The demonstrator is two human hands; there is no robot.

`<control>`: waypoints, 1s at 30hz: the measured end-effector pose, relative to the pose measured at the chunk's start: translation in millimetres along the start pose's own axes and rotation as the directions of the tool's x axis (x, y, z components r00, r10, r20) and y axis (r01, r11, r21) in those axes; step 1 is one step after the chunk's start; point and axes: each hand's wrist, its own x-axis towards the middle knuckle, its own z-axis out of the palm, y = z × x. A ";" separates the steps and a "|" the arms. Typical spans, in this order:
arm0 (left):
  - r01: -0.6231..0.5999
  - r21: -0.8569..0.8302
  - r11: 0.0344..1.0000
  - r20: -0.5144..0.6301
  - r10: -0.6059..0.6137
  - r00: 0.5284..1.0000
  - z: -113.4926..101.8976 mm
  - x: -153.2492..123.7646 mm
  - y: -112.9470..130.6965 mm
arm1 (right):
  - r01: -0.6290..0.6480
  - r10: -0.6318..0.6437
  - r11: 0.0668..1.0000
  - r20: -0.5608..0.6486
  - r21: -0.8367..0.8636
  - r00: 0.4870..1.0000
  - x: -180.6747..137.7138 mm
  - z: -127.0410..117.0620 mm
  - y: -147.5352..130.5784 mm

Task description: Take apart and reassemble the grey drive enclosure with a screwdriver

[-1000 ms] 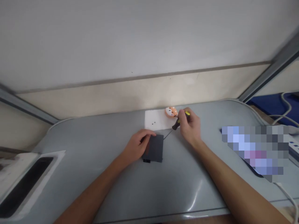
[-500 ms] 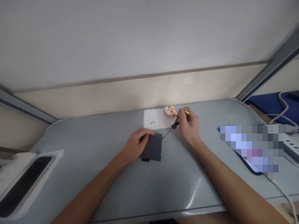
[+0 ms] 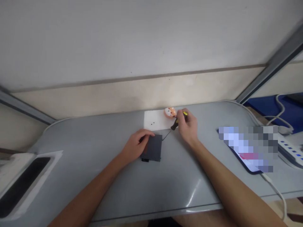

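A dark, flat, square panel lies on the grey table, with a small black piece sticking out at its lower left edge. My left hand grips the panel's left side, index finger along the top edge and thumb below it. In my right hand is a screwdriver with a black and yellow handle, its thin shaft slanting down left to the panel's upper right corner. Whether the tip sits in a screw is too small to tell. Behind both hands lies white paper bearing a few tiny dark specks.
An orange and white animal-faced object rests on the paper. To the right are a lit phone with a white cable and a power strip. A black slab lies on papers at left. The wall closes off the back.
The whole view has shifted slightly. Both hands keep nearly the same grip and place, and the screwdriver still reaches the panel's upper right corner.
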 end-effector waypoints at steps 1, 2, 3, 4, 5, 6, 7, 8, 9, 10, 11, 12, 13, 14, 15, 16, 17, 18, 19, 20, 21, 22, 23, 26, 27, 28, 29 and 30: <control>0.007 0.000 1.000 -0.002 -0.007 1.000 0.2 -0.1 -0.2 | -0.005 0.005 1.000 -0.006 0.009 1.000 0.5 -0.1 0.0; 0.013 0.000 1.000 -0.004 -0.013 1.000 0.5 -0.2 -0.6 | -0.012 0.012 1.000 -0.011 0.021 1.000 1.2 -0.3 -0.1; 0.017 -0.002 1.000 -0.008 -0.017 1.000 0.8 -0.3 -0.9 | -0.019 0.020 0.999 -0.015 0.037 1.000 1.9 -0.7 -0.2; 0.020 -0.004 1.000 -0.010 -0.020 1.000 1.2 -0.4 -1.3 | -0.025 0.026 0.998 -0.015 0.052 1.000 2.4 -1.1 -0.6; 0.022 -0.005 1.000 -0.013 -0.022 1.000 1.5 -0.5 -1.6 | -0.028 0.028 0.998 -0.006 0.058 1.000 2.6 -1.4 -1.4; 0.024 -0.006 1.000 -0.015 -0.024 1.000 1.9 -0.5 -1.7 | -0.026 0.025 0.998 0.011 0.053 1.000 2.3 -1.4 -2.6; 0.025 -0.004 1.000 -0.018 -0.025 1.000 2.2 -0.6 -1.8 | -0.020 0.019 0.999 0.038 0.040 0.999 1.3 -1.1 -4.4; 0.023 -0.001 1.000 -0.021 -0.023 1.000 2.5 -0.6 -1.9 | -0.012 0.010 1.000 0.076 0.022 0.997 -0.5 -0.4 -6.5; 0.015 0.004 1.000 -0.023 -0.015 1.000 2.8 -0.6 -2.0 | 0.001 -0.002 1.000 0.120 0.007 0.993 -3.0 0.6 -9.0; 0.005 0.007 1.000 -0.027 -0.004 1.000 3.2 -0.7 -2.2 | 0.017 -0.016 1.000 0.168 -0.004 0.986 -6.1 2.0 -11.6; -0.006 0.010 1.000 -0.031 0.006 1.000 3.5 -0.8 -2.5 | 0.034 -0.031 0.999 0.211 -0.009 0.977 -9.5 3.7 -14.1; -0.016 0.014 1.000 -0.033 0.016 0.999 3.9 -1.0 -3.1 | 0.048 -0.044 0.999 0.247 -0.010 0.968 -12.9 5.4 -16.4; -0.023 0.018 1.000 -0.033 0.024 0.999 4.3 -1.2 -3.8 | 0.060 -0.054 0.998 0.277 -0.011 0.959 -16.1 7.0 -18.4; -0.026 0.022 0.999 -0.032 0.027 0.999 4.7 -1.5 -4.7 | 0.066 -0.060 0.998 0.299 -0.013 0.952 -18.7 8.5 -19.9; -0.027 0.026 0.999 -0.032 0.028 0.999 5.1 -1.7 -5.7 | 0.067 -0.059 0.998 0.312 -0.014 0.948 -20.8 9.6 -20.8; -0.029 0.030 0.999 -0.031 0.030 0.999 5.5 -1.9 -6.8 | 0.064 -0.057 0.998 0.320 -0.014 0.946 -22.0 10.4 -21.2; -0.033 0.034 0.999 -0.029 0.034 0.999 5.7 -1.9 -7.9 | 0.064 -0.057 0.998 0.322 -0.012 0.945 -22.6 10.7 -21.1; -0.035 0.036 0.999 -0.029 0.036 0.999 5.8 -1.9 -8.7 | 0.065 -0.058 0.998 0.319 -0.012 0.946 -22.5 10.7 -20.5; -0.039 0.036 0.999 -0.027 0.040 0.999 5.6 -1.9 -9.1 | 0.066 -0.059 0.998 0.313 -0.012 0.948 -21.8 10.3 -19.6; -0.048 0.035 0.998 -0.029 0.049 0.998 5.2 -1.8 -8.9 | 0.063 -0.058 0.998 0.304 -0.009 0.951 -20.7 9.6 -18.5; -0.064 0.034 0.997 -0.036 0.065 0.997 4.5 -1.9 -7.9 | 0.058 -0.055 0.998 0.293 -0.001 0.955 -19.3 8.7 -17.5; -0.084 0.035 0.996 -0.051 0.086 0.995 3.5 -2.2 -5.9 | 0.050 -0.050 0.999 0.280 0.007 0.959 -17.5 7.5 -16.6; -0.112 0.043 0.993 -0.066 0.115 0.991 2.4 -2.9 -2.8 | 0.040 -0.043 0.999 0.264 0.015 0.964 -15.6 6.1 -15.8; -0.223 0.118 0.968 -0.056 0.230 0.971 0.0 -7.3 11.4 | -0.009 -0.002 0.998 0.198 0.056 0.980 -8.8 2.3 -14.2; -0.260 0.153 0.953 -0.021 0.267 0.964 0.1 -9.3 16.6 | -0.029 0.016 0.997 0.168 0.075 0.986 -6.4 1.3 -13.6; -0.290 0.189 0.938 0.016 0.292 0.956 0.8 -11.3 21.3 | -0.048 0.035 0.994 0.137 0.097 0.990 -4.1 0.6 -12.7; -0.313 0.220 0.924 0.049 0.310 0.950 2.0 -13.1 25.1 | -0.065 0.052 0.990 0.106 0.123 0.993 -1.9 0.2 -11.6; -0.325 0.245 0.913 0.068 0.318 0.945 3.7 -14.6 27.8 | -0.079 0.067 0.986 0.081 0.147 0.994 0.0 0.2 -10.3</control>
